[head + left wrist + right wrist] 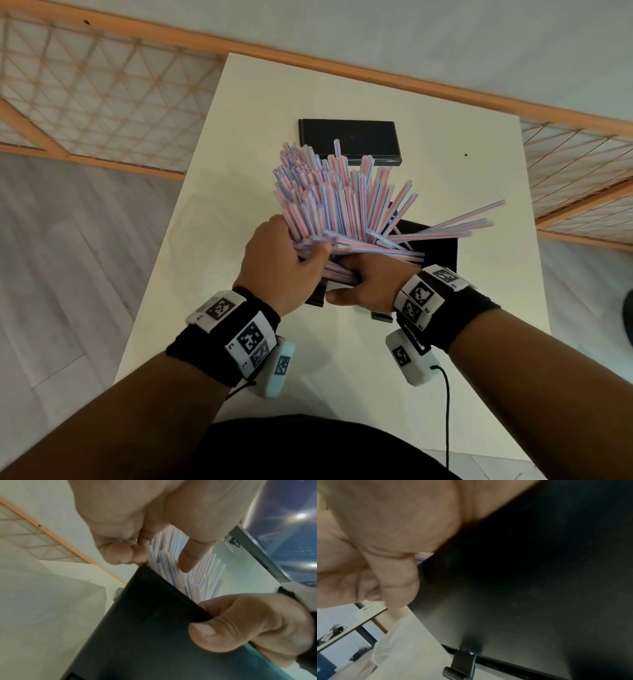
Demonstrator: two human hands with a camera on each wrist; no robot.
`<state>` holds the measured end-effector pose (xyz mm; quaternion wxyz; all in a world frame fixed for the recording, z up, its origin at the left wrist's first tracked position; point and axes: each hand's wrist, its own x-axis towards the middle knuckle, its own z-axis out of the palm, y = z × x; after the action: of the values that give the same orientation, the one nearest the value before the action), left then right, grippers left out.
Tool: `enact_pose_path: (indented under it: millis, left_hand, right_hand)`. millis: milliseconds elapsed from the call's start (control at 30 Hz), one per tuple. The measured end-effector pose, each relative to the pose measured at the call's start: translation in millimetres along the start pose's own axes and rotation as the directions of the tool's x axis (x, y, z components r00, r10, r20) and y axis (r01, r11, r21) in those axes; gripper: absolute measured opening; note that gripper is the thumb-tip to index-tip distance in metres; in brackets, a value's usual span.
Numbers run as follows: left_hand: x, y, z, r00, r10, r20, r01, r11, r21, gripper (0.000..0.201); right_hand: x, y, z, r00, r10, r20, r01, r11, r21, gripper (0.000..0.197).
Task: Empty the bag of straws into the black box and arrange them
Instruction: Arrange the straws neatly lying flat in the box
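Observation:
A thick bundle of pink-and-blue striped straws (335, 198) stands fanned out of the black box (442, 250) on the white table. My left hand (281, 263) grips the bundle low down from the left; its thumb (188, 558) lies across the straws (202, 582). My right hand (363, 284) holds the box's near wall, thumb outside and fingers over the rim under the straws. The left wrist view shows this right hand (248, 626) pinching the box wall (145, 622). In the right wrist view the palm (393, 534) lies against the dark box side (522, 588).
The box's black lid (359, 137) lies flat at the far side of the table (445, 154). A clear plastic bag (406, 649) lies on the table left of the box. A latch (462, 662) juts from the box's lower edge. Several straws splay out to the right.

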<state>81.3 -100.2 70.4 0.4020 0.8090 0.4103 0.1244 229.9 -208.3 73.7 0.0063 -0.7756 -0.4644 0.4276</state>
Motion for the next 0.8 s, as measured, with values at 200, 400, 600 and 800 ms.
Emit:
enact_pose_path:
  millis: [200, 400, 600, 800]
  left_hand:
    - [-8.3, 14.7, -4.9, 0.997, 0.02, -0.075, -0.018, 1.0, 0.026, 0.036]
    - [-1.3, 15.9, -13.6, 0.997, -0.019, -0.074, 0.026, 0.996, 0.088, 0.045]
    - [-3.0, 20.7, -8.7, 0.997, 0.041, -0.068, -0.038, 0.998, 0.052, 0.037]
    - [-6.4, 16.5, -5.6, 0.994, 0.05, -0.102, -0.068, 0.98, -0.188, 0.047]
  right_hand:
    - [9.2, 4.5, 5.2, 0.991, -0.112, -0.067, 0.108, 0.992, -0.06, 0.074]
    - [13.4, 7.5, 6.9, 0.985, -0.15, -0.085, 0.143, 0.987, -0.079, 0.078]
    - [19.4, 2.9, 12.5, 0.97, -0.202, -0.134, 0.189, 0.977, -0.101, 0.077]
    - [13.5, -2.3, 11.6, 0.958, -0.211, -0.195, 0.25, 0.947, 0.203, 0.05]
